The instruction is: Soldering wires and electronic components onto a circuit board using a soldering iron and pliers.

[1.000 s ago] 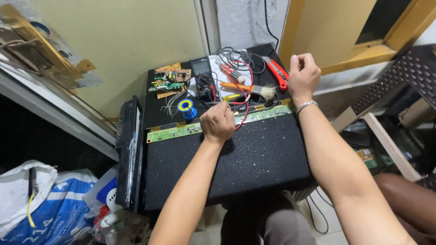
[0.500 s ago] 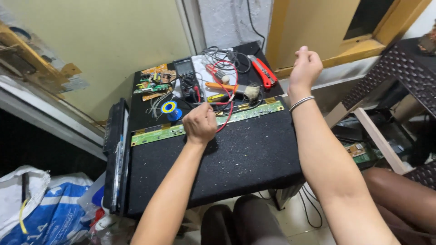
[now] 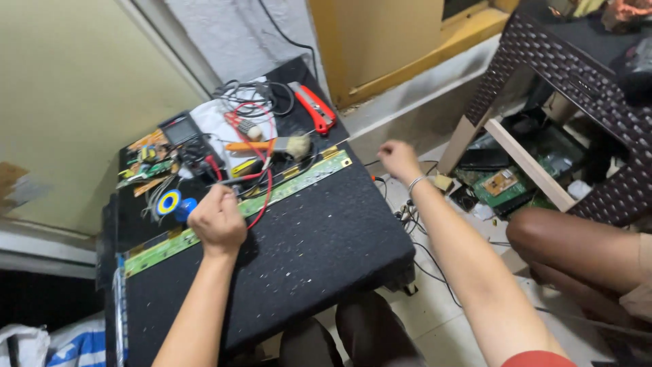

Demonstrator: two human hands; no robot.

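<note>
Green strip circuit board (image 3: pixel 299 178) lies slantwise across a black speaker-carpet work surface (image 3: pixel 319 245), running from its left edge up toward the far right corner, seen from the head camera. Left hand (image 3: pixel 217 221) rests on the board about midway along it, fingers curled into a loose fist over a red wire (image 3: pixel 265 197); whether they pinch anything else cannot be told. Right hand (image 3: pixel 397 160), a bangle at its wrist, hangs off the surface's right edge above the tiled floor, fingers loosely bent and holding nothing. Behind the board lie a black multimeter (image 3: pixel 185 136), a red-handled utility knife (image 3: pixel 314 107), a blue-and-yellow solder reel (image 3: pixel 168 202) and small boards (image 3: pixel 146 163). Another person's bare knee (image 3: pixel 543 238) shows at right, near a dark woven stool (image 3: pixel 577 88).
</note>
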